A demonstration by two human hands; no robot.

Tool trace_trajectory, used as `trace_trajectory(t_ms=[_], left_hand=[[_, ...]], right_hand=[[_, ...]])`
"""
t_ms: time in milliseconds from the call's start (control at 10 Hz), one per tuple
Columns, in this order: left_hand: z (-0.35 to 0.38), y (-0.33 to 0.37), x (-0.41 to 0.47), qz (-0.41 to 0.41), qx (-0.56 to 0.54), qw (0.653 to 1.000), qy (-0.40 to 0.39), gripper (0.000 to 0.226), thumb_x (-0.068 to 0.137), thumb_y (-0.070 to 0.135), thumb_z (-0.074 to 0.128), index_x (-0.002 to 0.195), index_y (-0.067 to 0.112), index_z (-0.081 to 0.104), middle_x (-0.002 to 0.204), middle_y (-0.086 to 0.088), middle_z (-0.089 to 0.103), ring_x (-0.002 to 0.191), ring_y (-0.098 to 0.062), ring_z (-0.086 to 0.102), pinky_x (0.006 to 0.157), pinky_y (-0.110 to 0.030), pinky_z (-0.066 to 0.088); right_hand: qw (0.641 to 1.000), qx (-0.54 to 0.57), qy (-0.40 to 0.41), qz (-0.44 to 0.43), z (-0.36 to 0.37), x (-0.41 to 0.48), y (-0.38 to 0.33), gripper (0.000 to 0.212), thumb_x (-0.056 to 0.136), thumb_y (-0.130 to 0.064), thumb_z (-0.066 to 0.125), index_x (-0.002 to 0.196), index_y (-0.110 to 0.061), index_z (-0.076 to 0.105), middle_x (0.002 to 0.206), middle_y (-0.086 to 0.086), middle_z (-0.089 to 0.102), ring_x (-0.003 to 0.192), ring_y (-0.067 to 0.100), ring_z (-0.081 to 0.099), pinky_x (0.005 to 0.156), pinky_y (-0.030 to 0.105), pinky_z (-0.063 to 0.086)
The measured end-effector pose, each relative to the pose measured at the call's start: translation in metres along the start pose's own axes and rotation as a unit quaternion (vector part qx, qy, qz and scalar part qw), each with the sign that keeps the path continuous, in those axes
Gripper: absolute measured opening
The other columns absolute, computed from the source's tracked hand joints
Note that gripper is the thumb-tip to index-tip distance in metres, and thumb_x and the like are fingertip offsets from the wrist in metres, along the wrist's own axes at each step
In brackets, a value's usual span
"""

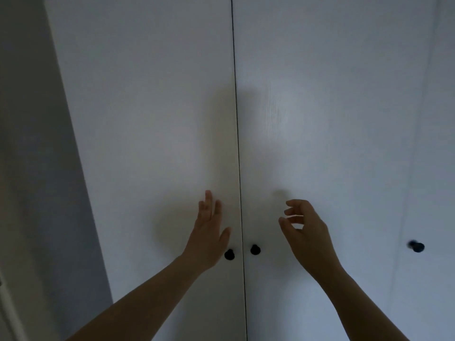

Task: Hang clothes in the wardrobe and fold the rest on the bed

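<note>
White wardrobe [138, 114] doors fill the view, both closed along the centre seam; no clothes or bed show here. The left hand [209, 233] has straight fingers just above the left knob [229, 254], its grip wide open and empty; whether it touches the door I cannot tell. The right hand [307, 235] is loosely curled near the right knob [255, 249], its grip holding nothing. The step looks like opening the doors: pinch each black knob squarely and pull both outward evenly.
</note>
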State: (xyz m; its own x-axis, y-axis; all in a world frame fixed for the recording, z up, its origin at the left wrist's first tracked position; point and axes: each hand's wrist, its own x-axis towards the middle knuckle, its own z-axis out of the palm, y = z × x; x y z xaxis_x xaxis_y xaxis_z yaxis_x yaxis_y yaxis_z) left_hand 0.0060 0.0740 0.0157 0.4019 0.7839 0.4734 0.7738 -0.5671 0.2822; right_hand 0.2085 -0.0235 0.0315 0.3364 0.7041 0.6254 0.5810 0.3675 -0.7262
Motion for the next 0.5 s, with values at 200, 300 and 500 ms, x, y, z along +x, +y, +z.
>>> trace_trajectory(t_ms=[200, 300, 500], left_hand=[[0.012, -0.002, 0.021, -0.057, 0.045, 0.997, -0.018, 0.075, 0.099, 0.030, 0.041, 0.151, 0.018, -0.012, 0.146, 0.003, -0.045, 0.144, -0.021, -0.024, 0.117, -0.045, 0.020], [0.000, -0.002, 0.021, -0.049, 0.039, 0.997, -0.042, 0.069, 0.100, 0.031, 0.038, 0.152, 0.017, -0.005, 0.150, 0.004, -0.039, 0.146, -0.019, -0.019, 0.118, -0.044, 0.018], [-0.038, 0.007, -0.019, 0.019, -0.089, 0.996, 0.009, 0.056, 0.100, 0.031, 0.042, 0.151, 0.017, 0.022, 0.159, 0.003, 0.017, 0.146, -0.010, 0.015, 0.117, -0.025, 0.012]], right_hand=[[1.000, -0.013, 0.013, -0.002, -0.004, 0.015, 0.004, 0.027, 0.091, -0.017, 0.061, 0.115, -0.025, 0.051, 0.101, -0.013, 0.058, 0.091, 0.000, 0.060, 0.063, 0.009, 0.045], [1.000, -0.021, 0.015, 0.010, -0.010, 0.012, -0.003, 0.027, 0.091, -0.017, 0.062, 0.116, -0.023, 0.052, 0.101, -0.012, 0.059, 0.091, -0.001, 0.060, 0.064, 0.009, 0.044], [0.999, 0.001, 0.052, 0.015, -0.034, -0.025, -0.038, 0.023, 0.091, -0.015, 0.062, 0.111, -0.025, 0.054, 0.099, -0.011, 0.062, 0.088, -0.009, 0.059, 0.065, 0.004, 0.045]])
